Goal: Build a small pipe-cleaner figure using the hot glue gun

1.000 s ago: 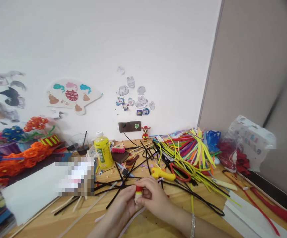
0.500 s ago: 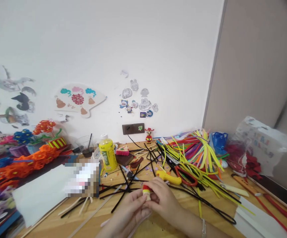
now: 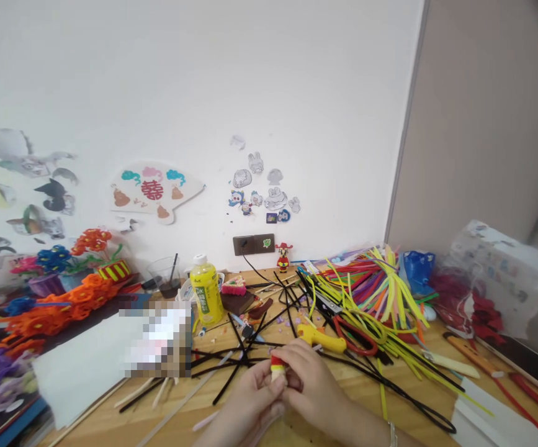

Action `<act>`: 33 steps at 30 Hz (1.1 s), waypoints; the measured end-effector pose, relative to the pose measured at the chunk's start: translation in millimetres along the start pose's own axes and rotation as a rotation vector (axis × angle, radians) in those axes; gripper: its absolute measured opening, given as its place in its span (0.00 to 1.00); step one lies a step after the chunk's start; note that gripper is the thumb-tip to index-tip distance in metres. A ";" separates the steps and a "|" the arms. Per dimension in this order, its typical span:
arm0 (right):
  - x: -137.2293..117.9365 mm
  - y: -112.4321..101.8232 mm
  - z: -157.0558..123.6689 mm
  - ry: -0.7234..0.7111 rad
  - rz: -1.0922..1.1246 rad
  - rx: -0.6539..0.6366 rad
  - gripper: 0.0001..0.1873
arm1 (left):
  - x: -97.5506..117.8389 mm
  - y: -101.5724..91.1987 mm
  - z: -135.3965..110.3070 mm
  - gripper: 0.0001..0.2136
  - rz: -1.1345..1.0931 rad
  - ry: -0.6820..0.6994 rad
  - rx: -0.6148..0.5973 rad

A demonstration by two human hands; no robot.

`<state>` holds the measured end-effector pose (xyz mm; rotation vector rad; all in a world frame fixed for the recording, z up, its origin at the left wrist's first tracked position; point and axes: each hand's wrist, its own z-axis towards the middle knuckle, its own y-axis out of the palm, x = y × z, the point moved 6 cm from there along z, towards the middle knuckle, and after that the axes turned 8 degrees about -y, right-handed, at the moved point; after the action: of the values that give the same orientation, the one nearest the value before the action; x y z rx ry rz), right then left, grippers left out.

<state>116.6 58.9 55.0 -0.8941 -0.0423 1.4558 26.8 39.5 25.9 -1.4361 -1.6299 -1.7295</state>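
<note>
Low in the middle of the head view, a small fuzzy craft piece [image 3: 277, 367] with a red top, a yellow band and a cream lower part is pinched between both hands. My left hand [image 3: 255, 397] is closed, its thumb against the cream part. From the other side, my right hand [image 3: 313, 382] curls its fingers around the piece and partly covers it. A yellow glue gun [image 3: 321, 338] lies just beyond the right hand. Black pipe cleaners [image 3: 222, 361] are strewn ahead of the hands. Against the wall stands a small red figure [image 3: 283, 257].
Yellow and multicoloured pipe cleaners [image 3: 380, 292] are heaped at right, beside red-handled scissors [image 3: 355, 335]. A yellow drink bottle [image 3: 206, 292] stands behind a white sheet [image 3: 82, 366]. Pipe-cleaner flowers [image 3: 77, 304] fill the left side. White paper [image 3: 483, 416] lies at lower right.
The whole view has shifted slightly, so things appear a little further right and lower. Both hands keep hold of the small craft piece, with only slight finger movement.
</note>
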 end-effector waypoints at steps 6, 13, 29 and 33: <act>7.9 2.3 2.1 -0.014 0.027 -0.087 0.25 | 0.0 -0.7 0.7 0.11 -0.022 -0.007 -0.007; 5.2 -5.6 2.9 0.019 -0.009 -0.066 0.20 | -2.0 -9.0 4.7 0.13 -0.014 -0.007 0.035; 4.6 -4.4 1.6 -0.028 -0.099 -0.154 0.25 | -4.0 -11.1 2.5 0.12 0.056 -0.070 0.065; 4.2 -0.9 -0.5 -0.030 -0.152 -0.156 0.22 | -6.2 -10.8 4.0 0.13 0.058 -0.062 0.048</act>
<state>118.4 62.4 53.1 -0.9744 -0.2441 1.3369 22.4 43.7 14.4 -1.5135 -1.6336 -1.6185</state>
